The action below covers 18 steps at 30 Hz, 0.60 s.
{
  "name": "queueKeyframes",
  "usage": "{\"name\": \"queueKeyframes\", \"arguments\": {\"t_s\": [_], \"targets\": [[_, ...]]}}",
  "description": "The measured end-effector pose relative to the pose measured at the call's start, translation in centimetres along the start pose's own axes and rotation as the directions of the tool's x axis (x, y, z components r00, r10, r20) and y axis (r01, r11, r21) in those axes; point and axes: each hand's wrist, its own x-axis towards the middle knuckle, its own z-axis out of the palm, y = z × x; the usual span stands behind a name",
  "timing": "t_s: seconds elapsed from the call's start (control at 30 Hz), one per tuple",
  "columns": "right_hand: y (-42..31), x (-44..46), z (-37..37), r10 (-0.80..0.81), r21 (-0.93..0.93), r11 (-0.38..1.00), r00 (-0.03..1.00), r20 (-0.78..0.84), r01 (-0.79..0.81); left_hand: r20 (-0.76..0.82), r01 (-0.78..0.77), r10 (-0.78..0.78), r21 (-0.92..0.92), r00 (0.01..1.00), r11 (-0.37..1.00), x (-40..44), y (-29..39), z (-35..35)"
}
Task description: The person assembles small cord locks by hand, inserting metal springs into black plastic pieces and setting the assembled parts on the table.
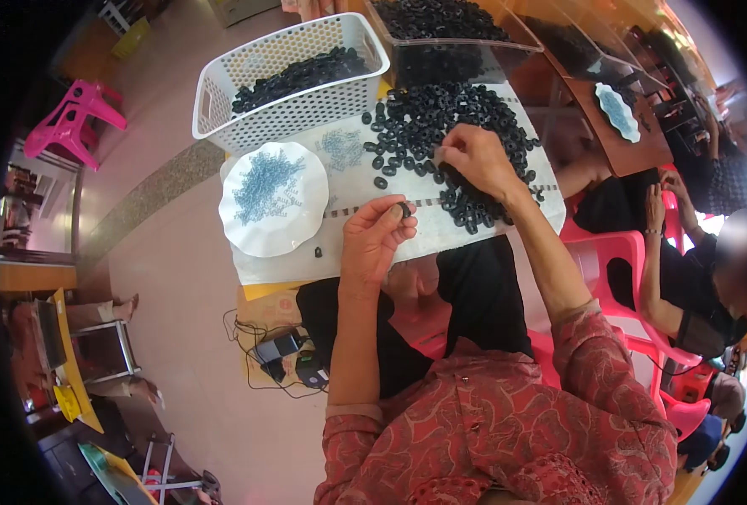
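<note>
My left hand is closed, pinching a small black ring-shaped part between thumb and fingers above the near edge of the white-covered table. Over the heap of black ring-shaped parts, my right hand has its fingertips pressed together; anything between them is hidden. A white scalloped plate left of my left hand carries many small metal springs. More springs lie loose on the table cover beside the plate. One tiny black piece sits alone near the plate.
A white perforated basket of black parts stands at the table's far left. Behind the heap is a clear bin of similar parts. To the right, people sit on pink chairs near another plate. Cables and adapters lie below left.
</note>
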Motion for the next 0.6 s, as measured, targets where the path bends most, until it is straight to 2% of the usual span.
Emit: {"name": "queueKeyframes", "arguments": {"t_s": [0.07, 0.1, 0.2, 0.3, 0.4, 0.43, 0.5, 0.6], "targets": [[-0.7, -1.4, -0.2, 0.111, 0.342, 0.933, 0.994, 0.020, -0.112, -0.007, 0.000, 0.000, -0.048, 1.000, 0.999, 0.1, 0.0, 0.0], [-0.7, -2.1, 0.0, 0.155, 0.515, 0.840, 0.986, 0.069, -0.168, 0.003, -0.012, 0.012, -0.086, 1.000, 0.996, 0.1, 0.0, -0.1], [-2.8, -4.7, 0.3, 0.239, 0.756, 0.599, 0.960, 0.147, -0.265, 0.006, -0.027, 0.028, -0.169, 1.000, 0.985, 0.1, 0.1, 0.3], [-3.8, -6.7, 1.2, 0.219, 0.761, 0.576, 0.953, 0.209, -0.299, 0.021, -0.033, 0.039, -0.236, 0.999, 0.971, 0.1, 0.0, 0.3], [-3.9, -7.9, 2.7, 0.146, 0.865, 0.439, 0.969, 0.197, -0.242, 0.034, -0.030, 0.038, -0.220, 0.999, 0.975, 0.2, -0.2, 0.2], [-3.9, -8.1, 3.1, 0.146, 0.866, 0.436, 0.969, 0.198, -0.243, 0.025, -0.039, 0.045, -0.192, 0.999, 0.981, 0.2, -0.3, 0.2], [-4.0, -8.3, 3.5, 0.156, 0.932, 0.257, 0.963, 0.220, -0.255, 0.014, -0.050, 0.053, -0.165, 0.998, 0.985, 0.1, -0.3, 0.3], [-4.8, -8.7, 3.5, 0.192, 0.942, 0.180, 0.949, 0.249, -0.284, 0.020, -0.060, 0.063, -0.133, 0.998, 0.989, 0.0, -0.4, 0.5]]}}
